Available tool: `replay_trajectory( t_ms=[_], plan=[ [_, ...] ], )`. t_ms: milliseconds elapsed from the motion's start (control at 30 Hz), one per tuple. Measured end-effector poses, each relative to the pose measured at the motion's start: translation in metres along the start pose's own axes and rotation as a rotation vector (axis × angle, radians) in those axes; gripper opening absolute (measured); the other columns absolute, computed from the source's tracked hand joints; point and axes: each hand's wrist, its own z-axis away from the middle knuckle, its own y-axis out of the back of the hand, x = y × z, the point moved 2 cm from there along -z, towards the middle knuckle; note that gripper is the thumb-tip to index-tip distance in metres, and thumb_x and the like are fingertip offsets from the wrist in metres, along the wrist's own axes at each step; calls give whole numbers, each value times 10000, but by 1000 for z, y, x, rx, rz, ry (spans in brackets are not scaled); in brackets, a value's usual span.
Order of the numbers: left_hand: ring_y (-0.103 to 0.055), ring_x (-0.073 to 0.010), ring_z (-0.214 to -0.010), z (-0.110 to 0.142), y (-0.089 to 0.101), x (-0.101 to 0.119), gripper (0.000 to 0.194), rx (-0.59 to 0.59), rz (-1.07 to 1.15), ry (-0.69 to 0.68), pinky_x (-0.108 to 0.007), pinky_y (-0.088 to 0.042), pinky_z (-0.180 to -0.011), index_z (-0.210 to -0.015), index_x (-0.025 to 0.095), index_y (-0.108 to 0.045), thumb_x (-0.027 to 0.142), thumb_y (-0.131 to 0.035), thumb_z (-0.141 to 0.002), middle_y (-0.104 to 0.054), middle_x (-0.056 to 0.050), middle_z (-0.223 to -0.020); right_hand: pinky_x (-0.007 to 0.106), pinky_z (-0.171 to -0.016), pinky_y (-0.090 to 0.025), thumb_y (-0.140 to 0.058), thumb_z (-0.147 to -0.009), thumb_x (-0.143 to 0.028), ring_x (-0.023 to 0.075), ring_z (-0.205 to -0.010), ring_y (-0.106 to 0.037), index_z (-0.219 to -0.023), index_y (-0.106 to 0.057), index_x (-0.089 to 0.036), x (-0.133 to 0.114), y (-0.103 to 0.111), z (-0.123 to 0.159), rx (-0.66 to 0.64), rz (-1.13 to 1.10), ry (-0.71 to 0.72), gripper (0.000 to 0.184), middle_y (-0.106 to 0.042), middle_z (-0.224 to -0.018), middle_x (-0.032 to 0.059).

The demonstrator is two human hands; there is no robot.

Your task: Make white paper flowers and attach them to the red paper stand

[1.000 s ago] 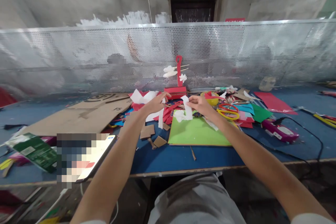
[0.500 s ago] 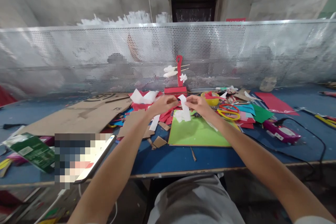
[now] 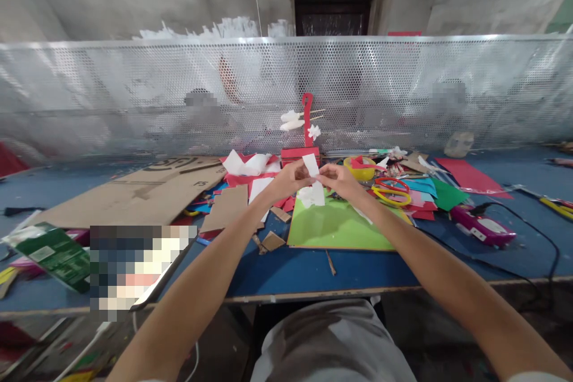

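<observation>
Between my two hands is a narrow strip of white paper [image 3: 310, 163], held upright above a lime-green sheet [image 3: 344, 230]. My left hand [image 3: 289, 180] pinches the strip from the left side. The fingers of my right hand [image 3: 338, 179] close on its right edge. Below them, white paper pieces [image 3: 311, 195] lie on the green sheet. Just behind my hands stands a red paper piece with a hooked upright post [image 3: 307, 119] on a red box-like base [image 3: 290, 155]. White puffy shapes [image 3: 292, 124] on thin sticks and a small white star-like flower [image 3: 314, 132] are attached to the post.
Flat brown cardboard [image 3: 129, 191] covers the left side, with a tablet-like screen [image 3: 168, 277] in front. Yellow-handled scissors [image 3: 391, 194], a yellow tape roll [image 3: 359, 170] and a purple corded device [image 3: 482, 227] lie right. A perforated metal divider [image 3: 380, 89] runs along the back.
My left hand has moved right and closed in on the white paper strip, now gripping it beside my right hand. My right hand has hardly moved.
</observation>
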Motion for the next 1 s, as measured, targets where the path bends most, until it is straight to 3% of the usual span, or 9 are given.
replay_trajectory(
  t_ms=[400, 667, 1000],
  plan=[
    [-606, -128, -700, 1, -1, -5, 186, -37, -60, 87, -268, -475, -673, -833, 133, -589, 316, -578, -869, -657, -42, -768, 243, -528, -452, -684, -773, -359, 126, -621, -565, -864, -610, -194, -4, 4, 3, 28, -10, -2, 202, -656, -759, 16],
    [-593, -131, -691, 2, 0, -1, 224, -32, -29, 91, -258, -472, -641, -845, 136, -594, 359, -596, -849, -645, -39, -767, 249, -525, -454, -685, -777, -354, 131, -631, -571, -888, -589, -207, -4, 4, 2, 31, -28, -5, 208, -655, -787, 17],
    [-581, -108, -652, 2, -1, 5, 141, 3, -50, 78, -244, -471, -653, -785, 135, -606, 270, -610, -822, -650, -17, -725, 245, -498, -448, -709, -755, -369, 119, -564, -533, -839, -502, -224, -4, 4, 0, 50, -5, 37, 267, -592, -684, -26]
  ],
)
